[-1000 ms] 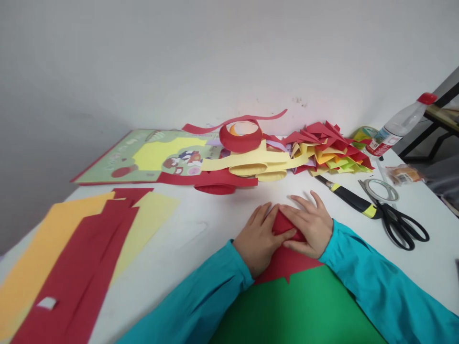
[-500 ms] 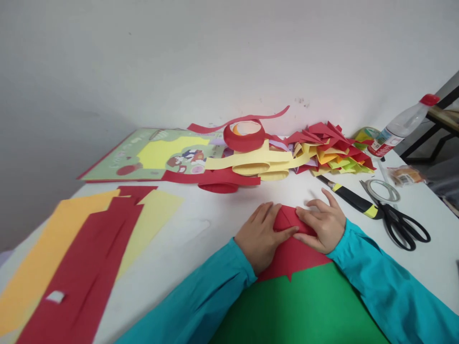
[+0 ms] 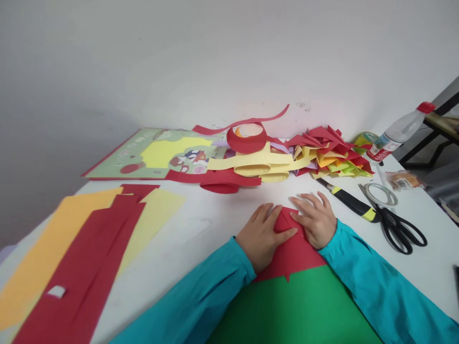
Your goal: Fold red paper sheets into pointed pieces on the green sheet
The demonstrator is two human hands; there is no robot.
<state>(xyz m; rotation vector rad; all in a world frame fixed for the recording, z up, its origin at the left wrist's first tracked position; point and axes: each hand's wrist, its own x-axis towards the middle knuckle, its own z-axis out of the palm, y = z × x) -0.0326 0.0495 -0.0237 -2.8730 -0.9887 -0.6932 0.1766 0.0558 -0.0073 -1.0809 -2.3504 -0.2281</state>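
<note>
A sheet of red paper (image 3: 299,258), its top end creased and folded, lies before me. My left hand (image 3: 262,234) grips it from the left, with the thumb stretched across the folded part and the fingertips at the far edge. On the other side, my right hand (image 3: 315,220) has its fingers spread. One fingertip rests on or close to the paper's right edge; I cannot tell which. Below the red paper is a large green sheet (image 3: 294,310), partly covered by my sleeves.
Red paper strips (image 3: 86,258), an orange sheet (image 3: 46,248) and a pale yellow sheet (image 3: 150,224) lie left. Behind are a picture folder (image 3: 131,148), paper loops (image 3: 247,143) and folded paper pieces (image 3: 330,148). Scissors (image 3: 398,229), a cutter knife (image 3: 353,203), tape (image 3: 382,193) and a bottle (image 3: 398,134) stand right.
My right hand has loosened from the folded paper, and its fingers have spread and lifted. The fold lies more opened out, while my left hand stays in place on it.
</note>
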